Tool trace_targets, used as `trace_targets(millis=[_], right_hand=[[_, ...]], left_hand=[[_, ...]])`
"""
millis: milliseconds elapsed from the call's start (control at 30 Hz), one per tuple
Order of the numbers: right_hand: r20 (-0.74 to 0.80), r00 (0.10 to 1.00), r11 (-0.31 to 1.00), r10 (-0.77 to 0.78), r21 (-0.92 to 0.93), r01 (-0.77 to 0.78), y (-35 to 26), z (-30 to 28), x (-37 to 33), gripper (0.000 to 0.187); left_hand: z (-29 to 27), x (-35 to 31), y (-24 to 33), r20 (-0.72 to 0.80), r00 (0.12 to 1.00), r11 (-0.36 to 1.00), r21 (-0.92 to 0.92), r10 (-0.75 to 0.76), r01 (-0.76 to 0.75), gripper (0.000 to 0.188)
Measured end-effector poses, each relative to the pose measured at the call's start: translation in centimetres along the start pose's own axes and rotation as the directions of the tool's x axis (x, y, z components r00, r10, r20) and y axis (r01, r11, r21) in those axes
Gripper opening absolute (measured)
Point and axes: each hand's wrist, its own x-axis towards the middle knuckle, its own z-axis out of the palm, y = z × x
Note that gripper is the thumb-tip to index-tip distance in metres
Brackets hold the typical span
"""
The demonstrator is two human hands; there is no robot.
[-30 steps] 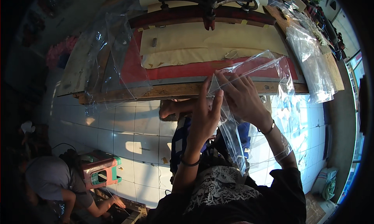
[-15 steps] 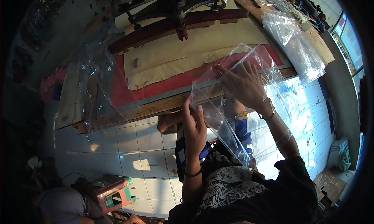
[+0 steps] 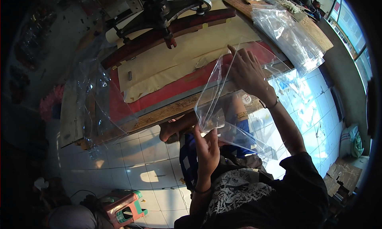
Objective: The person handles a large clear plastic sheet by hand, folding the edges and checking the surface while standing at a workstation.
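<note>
A clear plastic bag or sheet (image 3: pixel 221 105) stretches between my hands, partly over the table's front edge and partly over my lap. Its lower left corner lies between the thumb and forefinger of my left hand (image 3: pixel 207 153). Higher up, my right hand (image 3: pixel 248 72) has its fingers stretched out against the plastic, thumb apart, above the red surface. Whether that hand is inside the bag or only against it, I cannot tell. Through the film, my legs show.
A worktable carries brown paper (image 3: pixel 155 70) on a red sheet (image 3: pixel 159 97), beneath a dark press bar (image 3: pixel 175 32). Clear plastic (image 3: pixel 93 93) drapes the left side; more is piled (image 3: pixel 288 38) at right. A red and green stool (image 3: pixel 126 209) stands lower left, near another person.
My left hand has come down toward my body, pulling the bag's corner with it. The right hand's fingers have drawn closer together. The whole view has shifted slightly.
</note>
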Motion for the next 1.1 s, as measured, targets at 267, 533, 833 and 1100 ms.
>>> trace_targets(millis=[267, 533, 833, 1100], right_hand=[[0.148, 0.968, 0.980, -0.200, 0.020, 0.200, -3.5, -0.9, -2.6, 0.076], [0.202, 0.891, 0.893, -0.406, 0.294, 0.340, -5.6, -0.1, -7.1, 0.050], [0.258, 0.724, 0.256, 0.640, 0.817, -0.517, 3.1, -0.7, -21.2, 0.030], [-0.266, 0.934, 0.932, 0.239, 0.332, -0.144, -1.8, -8.6, -12.0, 0.035]], left_hand=[[-4.3, 2.6, 3.0, 0.242, 0.965, 0.995, 0.043, -0.097, 0.089, 0.040], [-5.0, 1.8, 1.7, 0.034, 0.991, 0.990, -0.058, -0.126, 0.128, 0.016], [-9.7, -2.3, -3.1, -0.111, 0.993, 0.992, -0.115, 0.046, -0.059, 0.040], [-11.6, -4.1, -4.1, -0.098, 0.995, 0.999, 0.048, 0.008, -0.004, 0.032]])
